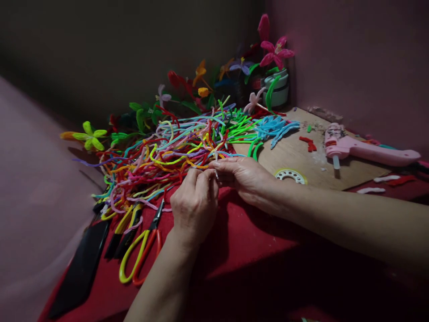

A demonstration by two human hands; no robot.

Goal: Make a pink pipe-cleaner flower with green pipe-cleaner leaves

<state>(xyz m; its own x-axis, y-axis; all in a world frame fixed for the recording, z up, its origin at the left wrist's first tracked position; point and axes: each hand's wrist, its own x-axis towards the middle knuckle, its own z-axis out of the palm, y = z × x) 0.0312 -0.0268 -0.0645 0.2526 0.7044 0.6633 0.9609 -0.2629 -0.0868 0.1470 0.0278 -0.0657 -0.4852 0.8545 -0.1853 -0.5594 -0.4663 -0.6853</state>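
Observation:
Both hands meet above the front of a red-covered table. Between their fingertips is a short, thin white piece [216, 156] that looks like a pipe cleaner; most of it is hidden by the fingers. My left hand [195, 201] is closed in a pinch at its lower end. From the right, my right hand [247, 178] pinches the same piece with thumb and fingers. Just behind them spreads a tangled heap of coloured pipe cleaners [161, 163]. Scissors [144, 250] with yellow and red handles lie left of my left hand.
Black-and-yellow pliers [125, 230] and a flat black object [80, 268] lie at left. On a wooden board [264, 163] at right rest a pink glue gun [372, 150], a white ring-shaped spool [290, 176] and blue pipe-cleaner pieces [273, 126]. Pipe-cleaner flowers [276, 52] stand behind, near the walls.

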